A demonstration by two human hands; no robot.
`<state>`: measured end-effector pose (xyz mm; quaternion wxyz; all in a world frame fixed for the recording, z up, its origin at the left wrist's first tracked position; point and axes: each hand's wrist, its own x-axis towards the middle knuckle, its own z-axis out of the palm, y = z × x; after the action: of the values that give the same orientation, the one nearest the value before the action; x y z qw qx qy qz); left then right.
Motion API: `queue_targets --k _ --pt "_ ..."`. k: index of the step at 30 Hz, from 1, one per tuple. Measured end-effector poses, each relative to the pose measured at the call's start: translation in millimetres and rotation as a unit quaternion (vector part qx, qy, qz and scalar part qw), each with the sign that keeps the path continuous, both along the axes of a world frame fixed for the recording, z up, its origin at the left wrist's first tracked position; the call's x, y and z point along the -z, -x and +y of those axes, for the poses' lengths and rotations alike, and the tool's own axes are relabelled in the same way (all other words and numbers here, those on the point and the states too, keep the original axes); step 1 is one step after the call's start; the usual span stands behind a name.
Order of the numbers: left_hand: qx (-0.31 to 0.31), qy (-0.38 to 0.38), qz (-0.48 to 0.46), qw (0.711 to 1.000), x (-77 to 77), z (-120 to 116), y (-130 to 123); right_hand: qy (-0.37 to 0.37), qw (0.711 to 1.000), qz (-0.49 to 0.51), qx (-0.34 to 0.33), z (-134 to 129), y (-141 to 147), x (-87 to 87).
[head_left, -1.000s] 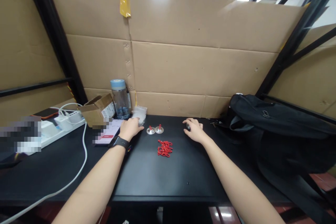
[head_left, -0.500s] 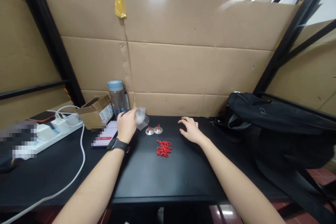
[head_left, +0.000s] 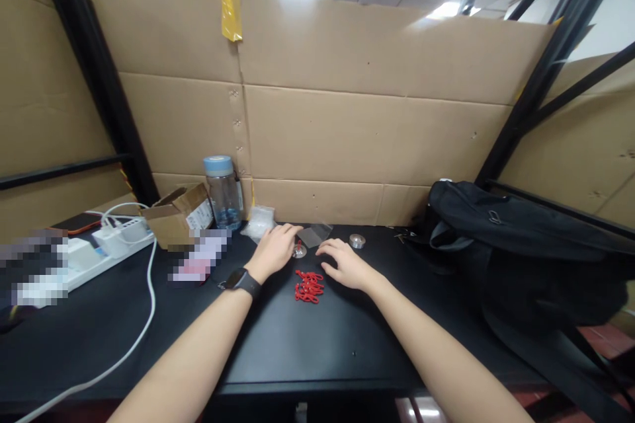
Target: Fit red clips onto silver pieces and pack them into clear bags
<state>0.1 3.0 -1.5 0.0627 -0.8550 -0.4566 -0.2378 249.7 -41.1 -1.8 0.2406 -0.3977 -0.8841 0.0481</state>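
Note:
My left hand [head_left: 275, 251], with a dark watch on its wrist, is closed on the left corner of a clear flat plastic bag [head_left: 316, 234]. Just under its fingertips is a clear disc with a red loop [head_left: 299, 250]. My right hand [head_left: 344, 264] hovers at the bag's lower right, fingers apart and holding nothing. Beyond its fingers sits a round clear, silvery piece [head_left: 357, 240]. A bunch of red cord loops [head_left: 309, 287] lies on the black table [head_left: 297, 350], nearer me than both hands.
At the back left are a white plastic packet [head_left: 259, 221], a blue-lidded bottle [head_left: 223, 195] and an open cardboard box [head_left: 178, 215]. A white power strip [head_left: 116, 241] with cables lies farther left. A black backpack [head_left: 526, 244] fills the right side; cardboard stands behind.
My left hand has moved right, now covering the spot of the left disc. My right hand has shifted left and nearer. The clear bag and the round silvery piece now show.

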Motion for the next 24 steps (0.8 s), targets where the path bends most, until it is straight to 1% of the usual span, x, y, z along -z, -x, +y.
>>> queue_targets --k 3,5,8,11,15,19,24 --pt "-0.030 0.063 0.009 0.998 -3.6 7.0 24.2 0.001 1.000 -0.008 -0.003 2.2 10.6 1.1" --pt "-0.038 0.086 0.015 0.995 -4.3 11.9 37.7 0.001 1.000 -0.022 -0.007 6.3 20.7 1.0" --pt "-0.047 0.109 0.019 0.993 -3.3 17.8 50.2 0.006 0.999 -0.052 -0.007 14.0 35.1 1.6" --pt "-0.075 0.126 0.020 0.989 0.3 21.0 55.4 0.016 0.997 -0.070 0.000 18.7 42.8 5.5" --pt "-0.107 0.151 0.034 0.982 8.9 22.6 56.1 0.036 0.996 -0.077 0.007 18.1 44.7 10.7" --pt "-0.153 0.175 0.053 0.971 14.8 24.7 55.4 0.041 0.995 -0.089 0.015 17.6 46.7 9.2" --pt "-0.206 0.209 0.051 0.955 19.2 31.9 58.6 0.054 0.995 -0.088 0.012 20.5 47.2 5.9"
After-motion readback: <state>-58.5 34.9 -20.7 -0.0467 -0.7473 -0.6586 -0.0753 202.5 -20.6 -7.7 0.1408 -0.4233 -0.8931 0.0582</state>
